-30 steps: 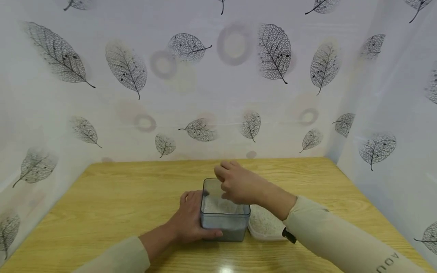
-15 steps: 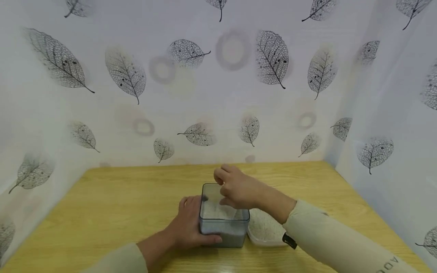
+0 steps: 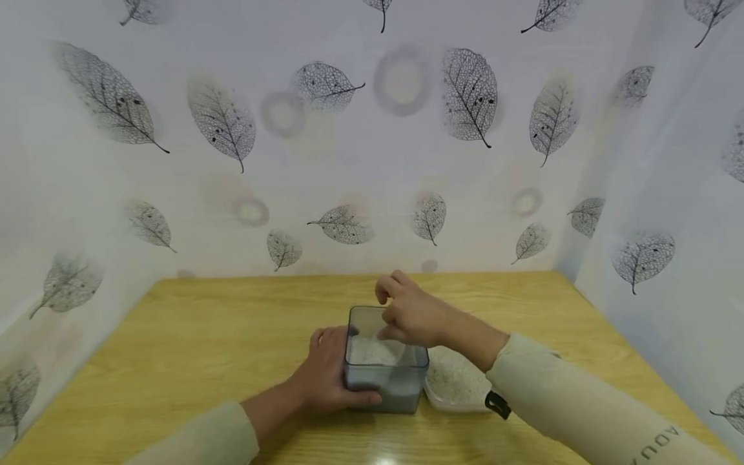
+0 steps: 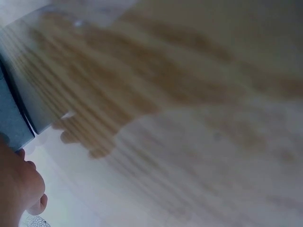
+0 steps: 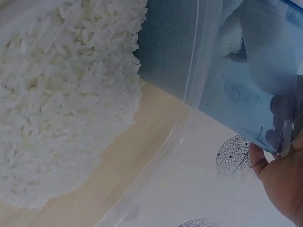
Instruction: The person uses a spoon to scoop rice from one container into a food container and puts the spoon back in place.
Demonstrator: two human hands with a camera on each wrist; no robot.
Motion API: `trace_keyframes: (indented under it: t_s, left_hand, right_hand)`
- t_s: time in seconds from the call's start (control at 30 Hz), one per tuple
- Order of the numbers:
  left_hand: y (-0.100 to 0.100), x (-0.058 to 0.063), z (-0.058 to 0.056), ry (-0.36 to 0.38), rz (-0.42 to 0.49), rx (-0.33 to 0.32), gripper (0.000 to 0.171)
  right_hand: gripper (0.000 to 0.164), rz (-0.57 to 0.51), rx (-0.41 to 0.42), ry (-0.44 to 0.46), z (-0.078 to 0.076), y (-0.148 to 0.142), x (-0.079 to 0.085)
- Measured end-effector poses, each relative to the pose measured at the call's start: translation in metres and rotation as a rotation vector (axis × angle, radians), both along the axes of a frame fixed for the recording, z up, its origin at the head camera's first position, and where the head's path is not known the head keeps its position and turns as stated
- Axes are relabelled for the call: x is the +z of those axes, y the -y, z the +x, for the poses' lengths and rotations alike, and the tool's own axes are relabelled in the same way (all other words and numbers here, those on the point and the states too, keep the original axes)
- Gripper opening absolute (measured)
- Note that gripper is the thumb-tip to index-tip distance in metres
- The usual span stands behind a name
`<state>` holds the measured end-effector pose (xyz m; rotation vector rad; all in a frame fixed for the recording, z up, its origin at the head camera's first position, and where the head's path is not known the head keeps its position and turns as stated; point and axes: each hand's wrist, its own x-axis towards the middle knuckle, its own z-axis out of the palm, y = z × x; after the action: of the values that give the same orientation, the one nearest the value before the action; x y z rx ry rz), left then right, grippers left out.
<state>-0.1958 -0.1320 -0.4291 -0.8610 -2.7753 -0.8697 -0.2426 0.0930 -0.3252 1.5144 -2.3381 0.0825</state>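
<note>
A grey-blue clear square box (image 3: 380,387) stands upright on the table, with white rice (image 3: 369,352) inside. My left hand (image 3: 328,374) holds the box's left side, thumb across its front; in the left wrist view that hand (image 4: 21,187) shows at the box's edge. Over the box's open top, my right hand (image 3: 415,316) pinches a clear plastic scoop (image 3: 401,355) that reaches down inside, mostly hidden by the fingers and box wall. To the right of the box is a clear shallow bowl (image 3: 456,408) of rice (image 5: 66,94), partly covered by my right forearm.
The wood-grain table (image 3: 221,336) extends to a pale curtain (image 3: 360,155) with leaf prints, which also runs along both sides. A black strap (image 3: 497,404) sits below my right sleeve (image 3: 569,387), near the bowl.
My right hand lowers slightly over the box, then shifts a little up and right, with its index finger lifted more. The left hand keeps its hold on the box.
</note>
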Motion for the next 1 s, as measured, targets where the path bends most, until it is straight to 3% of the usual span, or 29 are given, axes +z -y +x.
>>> trace_keyframes:
  t_s: [0.17, 0.5, 0.73, 1.0]
  left_hand:
    - [0.001, 0.001, 0.004, -0.017, -0.001, -0.002, 0.108]
    - [0.005, -0.002, 0.004, -0.074, 0.028, 0.004, 0.103]
    - [-0.001, -0.002, 0.004, -0.105, 0.010, -0.009, 0.105]
    - [-0.002, 0.002, 0.004, -0.105, -0.014, 0.003, 0.104]
  right_hand:
    - [0.043, -0.062, -0.041, 0.080, 0.002, -0.001, -0.004]
    - [0.040, -0.198, -0.172, 0.130, 0.003, -0.001, -0.009]
    - [0.046, -0.241, -0.220, 0.290, 0.007, -0.011, -0.004]
    - [0.044, -0.388, -0.249, 0.473, 0.006, -0.028, 0.004]
